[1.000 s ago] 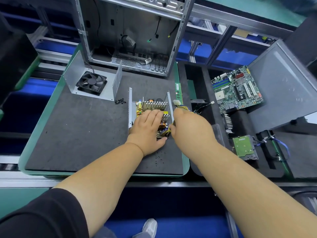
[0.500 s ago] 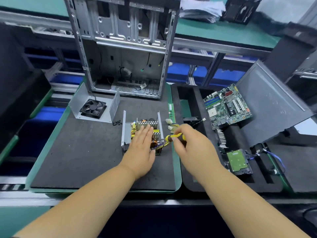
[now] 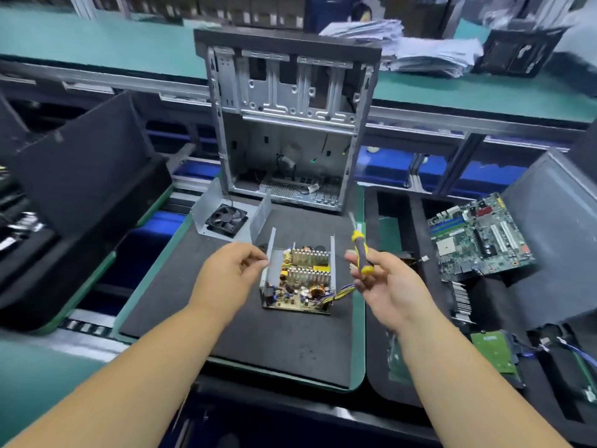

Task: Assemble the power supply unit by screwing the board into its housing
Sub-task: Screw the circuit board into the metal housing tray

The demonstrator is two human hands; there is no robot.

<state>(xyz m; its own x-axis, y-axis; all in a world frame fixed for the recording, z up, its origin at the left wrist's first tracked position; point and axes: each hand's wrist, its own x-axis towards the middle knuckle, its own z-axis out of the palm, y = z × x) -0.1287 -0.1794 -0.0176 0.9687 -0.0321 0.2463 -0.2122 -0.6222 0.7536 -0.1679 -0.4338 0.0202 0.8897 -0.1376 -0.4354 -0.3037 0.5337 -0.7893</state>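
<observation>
Board (image 3: 303, 282) with gold heatsinks sits inside its open metal housing (image 3: 270, 253), in the middle of a dark mat (image 3: 226, 318) on the tabletop. Both hands hover above it, touching neither. Right hand (image 3: 384, 286), to the right of the housing, grips a yellow-and-black screwdriver (image 3: 361, 252), shaft pointing up and away from the work. Left hand (image 3: 231, 270), over the housing's left wall, has thumb and fingertips drawn close together; it may pinch a screw, but the view is too blurred to tell. A bundle of yellow wires (image 3: 342, 294) trails out at the board's right front corner.

Risks from here: nothing steadies the board, so pressure from the driver could shift it off its mounting holes. A small screw could drop among the components. The loose wires could get trapped under the board's edge.
</observation>
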